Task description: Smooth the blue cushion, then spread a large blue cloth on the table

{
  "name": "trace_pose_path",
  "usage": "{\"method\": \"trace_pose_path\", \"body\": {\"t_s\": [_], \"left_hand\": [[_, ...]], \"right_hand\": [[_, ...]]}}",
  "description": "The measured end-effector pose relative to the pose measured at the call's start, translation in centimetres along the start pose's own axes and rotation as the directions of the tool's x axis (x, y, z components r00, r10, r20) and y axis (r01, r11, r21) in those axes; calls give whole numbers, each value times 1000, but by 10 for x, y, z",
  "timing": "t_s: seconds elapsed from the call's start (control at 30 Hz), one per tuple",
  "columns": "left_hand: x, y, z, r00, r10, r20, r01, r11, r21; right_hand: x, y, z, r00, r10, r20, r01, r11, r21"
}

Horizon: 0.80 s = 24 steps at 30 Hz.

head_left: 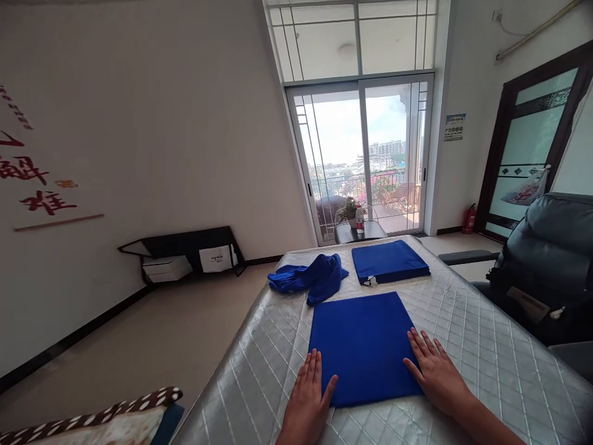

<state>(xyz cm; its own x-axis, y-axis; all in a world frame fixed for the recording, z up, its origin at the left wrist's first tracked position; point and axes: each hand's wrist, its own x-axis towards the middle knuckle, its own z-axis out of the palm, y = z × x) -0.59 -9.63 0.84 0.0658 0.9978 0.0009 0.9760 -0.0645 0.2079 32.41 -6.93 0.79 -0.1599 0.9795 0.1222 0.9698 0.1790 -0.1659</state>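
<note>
Clock directions taken from the blue square. Room: plain wall (pixel 176 123) spanning 9 to 11; sliding glass door (pixel 340 133) at 12, with railing and buildings outside. I see the work laid on a silvery surface (pixel 486 327), diamond-quilted. Black armchair (pixel 551 228) at 2; low black stand (pixel 185 242) at 10.

The blue square (pixel 365 346) lies flat on the quilting, near edge toward my camera. A layered blue stack (pixel 391 259) sits at 1, crumpled blue cloth (pixel 315 275) at 11. Left hand (pixel 306 395) rests at 8 on the square's edge — fingers together, thumb apart. Right hand (pixel 438 374) at 4, fingers slightly fanned, pinching nothing — both palm-down.

Writing: red characters (pixel 28 170) on the wall at 10; I read 解 and 难. Notice (pixel 454 128) at 1, too small to read. White bag (pixel 214 259) on the stand: dark print, illegible. Bottle (pixel 360 217) at 12, red label, brand unclear. White tag (pixel 371 282) on the stack, unreadable.
</note>
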Motion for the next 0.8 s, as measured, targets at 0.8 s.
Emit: {"method": "trace_pose_path", "body": {"t_s": [0.8], "left_hand": [[31,185,20,830,546,-110,-550,835,-5]], "right_hand": [[-16,7,26,999,-44,-22,44,999,-11]]}}
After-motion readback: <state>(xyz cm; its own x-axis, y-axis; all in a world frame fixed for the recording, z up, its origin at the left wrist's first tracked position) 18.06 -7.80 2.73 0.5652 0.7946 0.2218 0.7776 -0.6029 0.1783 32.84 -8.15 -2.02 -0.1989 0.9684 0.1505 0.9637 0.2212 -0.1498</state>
